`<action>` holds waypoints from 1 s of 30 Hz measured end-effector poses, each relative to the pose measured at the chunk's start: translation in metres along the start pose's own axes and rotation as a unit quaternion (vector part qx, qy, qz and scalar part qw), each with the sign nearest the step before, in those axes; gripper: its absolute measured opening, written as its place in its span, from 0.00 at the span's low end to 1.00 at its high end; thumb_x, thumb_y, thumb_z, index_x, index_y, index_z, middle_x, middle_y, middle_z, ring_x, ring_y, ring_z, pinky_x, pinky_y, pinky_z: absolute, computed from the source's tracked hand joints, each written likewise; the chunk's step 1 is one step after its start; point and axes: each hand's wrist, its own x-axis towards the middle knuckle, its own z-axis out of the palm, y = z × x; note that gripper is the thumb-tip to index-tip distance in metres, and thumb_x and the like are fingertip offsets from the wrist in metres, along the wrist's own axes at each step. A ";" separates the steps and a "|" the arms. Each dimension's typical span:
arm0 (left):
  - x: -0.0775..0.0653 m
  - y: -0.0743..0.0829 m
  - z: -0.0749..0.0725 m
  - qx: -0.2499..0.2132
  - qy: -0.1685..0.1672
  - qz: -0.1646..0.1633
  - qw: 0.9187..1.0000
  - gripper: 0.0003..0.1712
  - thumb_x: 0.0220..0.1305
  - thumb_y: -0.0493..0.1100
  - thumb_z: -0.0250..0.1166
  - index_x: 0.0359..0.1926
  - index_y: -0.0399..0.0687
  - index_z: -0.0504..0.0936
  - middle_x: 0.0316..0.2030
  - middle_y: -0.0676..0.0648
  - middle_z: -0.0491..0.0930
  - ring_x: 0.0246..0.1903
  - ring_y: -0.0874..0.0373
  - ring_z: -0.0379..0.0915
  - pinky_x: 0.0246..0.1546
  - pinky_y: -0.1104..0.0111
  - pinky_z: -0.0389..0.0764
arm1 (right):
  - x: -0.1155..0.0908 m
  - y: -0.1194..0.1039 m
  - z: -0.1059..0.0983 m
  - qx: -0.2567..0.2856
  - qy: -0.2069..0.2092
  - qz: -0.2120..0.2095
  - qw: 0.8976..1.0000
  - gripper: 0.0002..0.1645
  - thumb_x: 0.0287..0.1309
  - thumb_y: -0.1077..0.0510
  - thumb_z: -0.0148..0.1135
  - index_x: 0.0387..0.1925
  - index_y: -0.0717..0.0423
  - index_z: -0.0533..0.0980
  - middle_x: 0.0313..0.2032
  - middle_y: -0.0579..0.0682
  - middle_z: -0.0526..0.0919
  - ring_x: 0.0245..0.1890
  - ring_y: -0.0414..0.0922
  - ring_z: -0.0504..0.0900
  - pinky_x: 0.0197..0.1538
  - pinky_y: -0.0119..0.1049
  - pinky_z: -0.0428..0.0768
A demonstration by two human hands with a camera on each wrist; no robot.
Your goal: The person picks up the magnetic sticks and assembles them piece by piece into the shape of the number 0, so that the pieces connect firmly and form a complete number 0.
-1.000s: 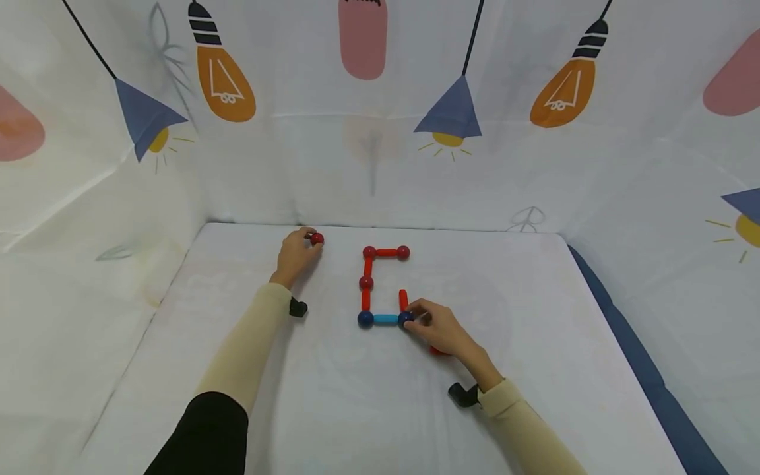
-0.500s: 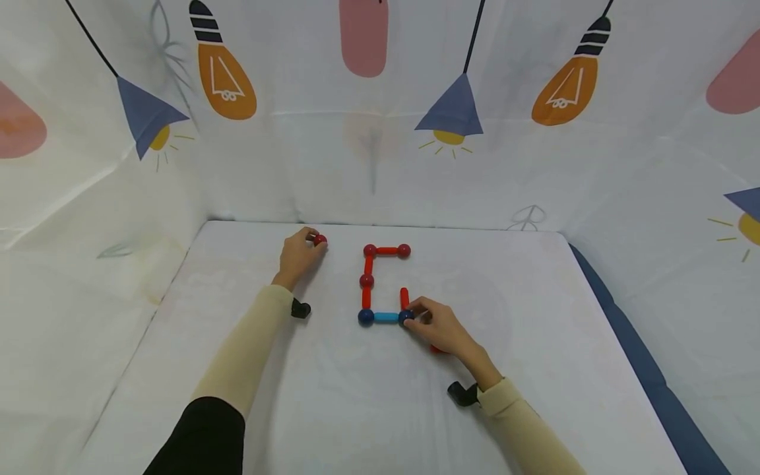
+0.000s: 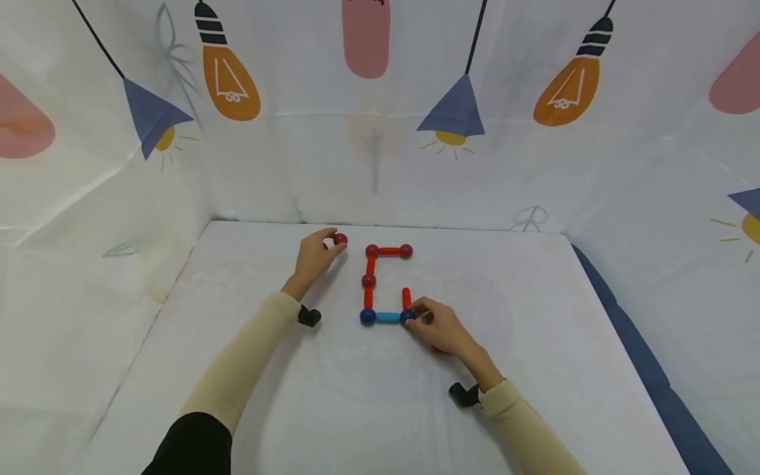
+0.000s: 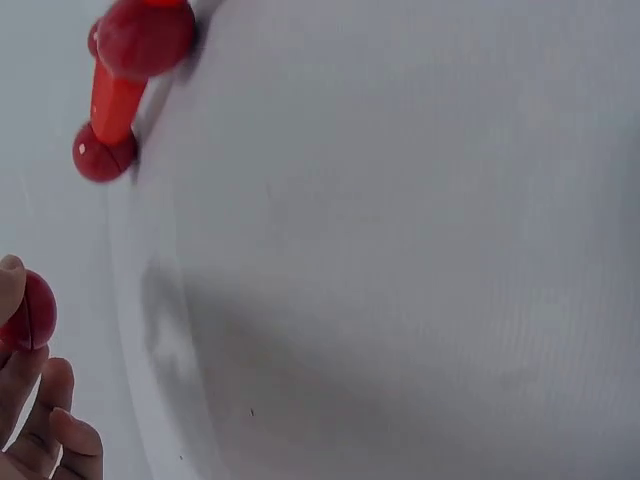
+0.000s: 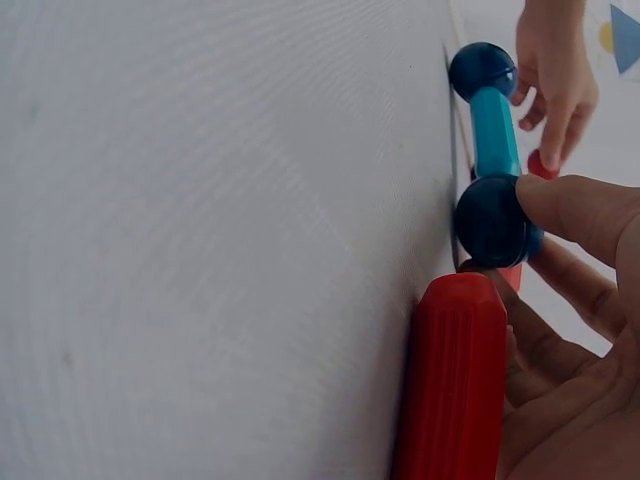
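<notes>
My left hand (image 3: 315,257) pinches a red ball (image 3: 340,239) between thumb and fingers, left of a figure made of balls and rods. The ball (image 4: 36,312) also shows at the left edge of the left wrist view. My right hand (image 3: 441,325) pinches the dark blue ball (image 5: 493,222) at the figure's near right corner. A light blue rod (image 3: 388,317) joins it to another dark blue ball (image 3: 368,316). Red rods and red balls (image 3: 369,280) run up the left side and along the top. From the held blue ball a red rod (image 3: 406,297) points away from me.
Partly under my right hand lies a loose red rod (image 5: 455,380), apart from the figure. The white table (image 3: 332,409) meets a white cloth backdrop (image 3: 309,158) printed with lamps and bulbs. Dark blue fabric (image 3: 629,343) runs along the right edge.
My left hand has moved right with the red ball, nearer to the figure's top left corner. The right hand stays on the dark blue ball.
</notes>
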 end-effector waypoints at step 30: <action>-0.037 0.054 0.027 -0.075 -0.057 0.030 0.995 0.25 0.68 0.52 0.71 0.62 0.49 0.82 0.53 0.46 0.85 0.39 0.51 0.76 0.37 0.68 0.80 | -0.001 -0.001 0.001 0.009 -0.001 -0.006 1.000 0.15 0.65 0.52 0.70 0.52 0.49 0.80 0.48 0.47 0.86 0.39 0.41 0.80 0.47 0.37 0.80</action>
